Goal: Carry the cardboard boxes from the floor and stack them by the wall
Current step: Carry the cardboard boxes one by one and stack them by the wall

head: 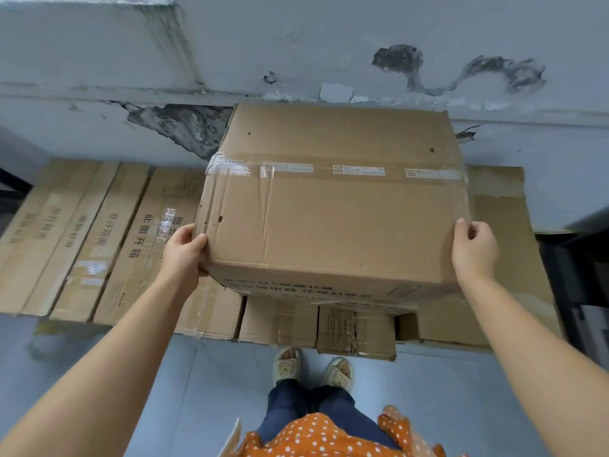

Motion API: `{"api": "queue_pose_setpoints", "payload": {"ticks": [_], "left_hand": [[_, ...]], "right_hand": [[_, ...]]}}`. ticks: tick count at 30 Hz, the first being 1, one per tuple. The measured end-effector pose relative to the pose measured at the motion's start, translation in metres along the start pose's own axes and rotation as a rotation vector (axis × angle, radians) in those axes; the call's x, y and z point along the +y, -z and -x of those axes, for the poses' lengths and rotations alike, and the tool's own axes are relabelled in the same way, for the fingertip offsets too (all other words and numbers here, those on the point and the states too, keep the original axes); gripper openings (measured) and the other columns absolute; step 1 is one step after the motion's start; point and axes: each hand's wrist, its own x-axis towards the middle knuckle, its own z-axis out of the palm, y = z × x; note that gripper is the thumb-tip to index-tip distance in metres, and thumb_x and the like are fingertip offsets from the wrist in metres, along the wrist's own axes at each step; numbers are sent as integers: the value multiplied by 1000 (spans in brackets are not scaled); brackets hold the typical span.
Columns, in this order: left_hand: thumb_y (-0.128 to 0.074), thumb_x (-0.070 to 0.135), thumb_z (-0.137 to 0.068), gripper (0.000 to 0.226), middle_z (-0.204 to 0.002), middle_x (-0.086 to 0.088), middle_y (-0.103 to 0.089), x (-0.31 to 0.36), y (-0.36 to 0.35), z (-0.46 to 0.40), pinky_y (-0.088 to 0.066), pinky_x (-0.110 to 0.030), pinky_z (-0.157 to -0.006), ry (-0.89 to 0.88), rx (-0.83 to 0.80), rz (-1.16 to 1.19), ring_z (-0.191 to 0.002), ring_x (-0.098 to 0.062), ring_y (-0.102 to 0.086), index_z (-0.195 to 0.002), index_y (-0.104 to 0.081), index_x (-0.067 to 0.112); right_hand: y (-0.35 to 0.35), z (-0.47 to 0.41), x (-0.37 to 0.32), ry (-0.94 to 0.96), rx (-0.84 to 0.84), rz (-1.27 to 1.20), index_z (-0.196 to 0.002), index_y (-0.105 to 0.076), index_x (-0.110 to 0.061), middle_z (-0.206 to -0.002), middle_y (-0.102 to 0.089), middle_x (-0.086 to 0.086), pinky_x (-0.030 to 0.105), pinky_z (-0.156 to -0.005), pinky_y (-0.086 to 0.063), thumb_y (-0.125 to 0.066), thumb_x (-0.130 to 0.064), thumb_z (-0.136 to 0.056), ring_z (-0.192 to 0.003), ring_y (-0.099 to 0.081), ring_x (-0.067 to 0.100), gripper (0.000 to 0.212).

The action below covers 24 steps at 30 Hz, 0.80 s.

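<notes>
A large taped cardboard box (333, 209) sits high in the middle of the view, above a row of lower boxes against the grey wall (329, 44). My left hand (184, 249) grips its near left corner, thumb on top and fingers down the side. My right hand (474, 249) holds the near right edge, thumb on the top face. Whether the box rests fully on the boxes beneath (356, 331) or hangs in my hands cannot be told.
Long flat cartons (85, 239) with printed characters lie side by side to the left along the wall. Another flat carton (507, 225) lies to the right. Dark furniture (576, 278) stands at the far right. My feet (313, 367) are on the grey floor close to the stack.
</notes>
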Motion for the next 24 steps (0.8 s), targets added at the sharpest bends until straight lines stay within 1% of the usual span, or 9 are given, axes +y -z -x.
{"api": "queue_pose_setpoints", "payload": {"ticks": [5,9,12,14,16,18,19,22,24], "left_hand": [[-45,8,-96,33,-117,-4,-58,-12,4,10,-46,-39,-68,-12,-46,-28,-84,-19,-55,-127,-45,19],[-51,7,-95,63,-136,-7,-45,-6,13,13,-47,-52,-85,20,-69,-18,-111,-30,-52,-147,-24,30],[-52,15,-95,58,-138,-9,-46,0,25,15,-43,-41,-79,-42,-132,-177,-101,-22,-51,-147,-28,28],[-53,17,-96,55,-136,-9,-50,4,35,17,-41,-32,-81,-140,-159,-251,-104,-18,-50,-146,-31,26],[-52,17,-96,51,-131,-6,-55,13,45,23,-39,-23,-79,-257,-193,-285,-107,-14,-53,-143,-35,26],[-51,18,-97,44,-124,1,-60,24,53,30,-40,-18,-75,-367,-259,-276,-105,-9,-56,-139,-41,29],[-51,19,-97,41,-121,5,-62,29,56,35,-41,-17,-76,-409,-310,-267,-106,-6,-57,-135,-43,32],[-51,21,-97,34,-115,10,-64,38,67,50,-44,-25,-90,-521,-488,-252,-109,-2,-59,-126,-48,38],[-51,23,-95,31,-114,10,-65,37,75,58,-45,-27,-91,-568,-578,-243,-108,-2,-60,-120,-53,41]], "right_hand": [[5,8,12,-60,-78,86,-116,-53,-4,-102,-57,11,33,-73,-35,-41,-37,-100,-87,-49,25,38],[15,9,5,-101,-175,104,-135,-41,-10,-134,-51,13,41,-89,-42,-47,-37,-98,-115,-52,33,46],[26,33,-6,15,-171,120,-145,-30,-15,-144,-39,13,48,-100,-41,-52,-34,-95,-127,-43,32,57],[35,60,-15,137,-130,103,-146,-29,-18,-145,-39,9,46,-103,-39,-54,-34,-95,-131,-40,27,59],[43,93,-22,224,-147,18,-144,-31,-20,-138,-43,-1,34,-101,-39,-53,-34,-95,-125,-44,15,56],[50,131,-29,227,-183,-109,-143,-34,-25,-129,-47,-12,17,-91,-39,-52,-36,-94,-113,-49,-3,52],[53,152,-30,207,-190,-170,-141,-35,-28,-125,-49,-16,13,-85,-39,-51,-37,-94,-108,-50,-10,51],[53,220,-22,114,-138,-339,-135,-40,-33,-121,-56,-19,25,-89,-48,-50,-43,-89,-109,-55,-4,47],[48,267,-13,22,-68,-453,-128,-46,-36,-118,-60,-16,28,-88,-53,-49,-45,-85,-107,-59,2,44]]}}
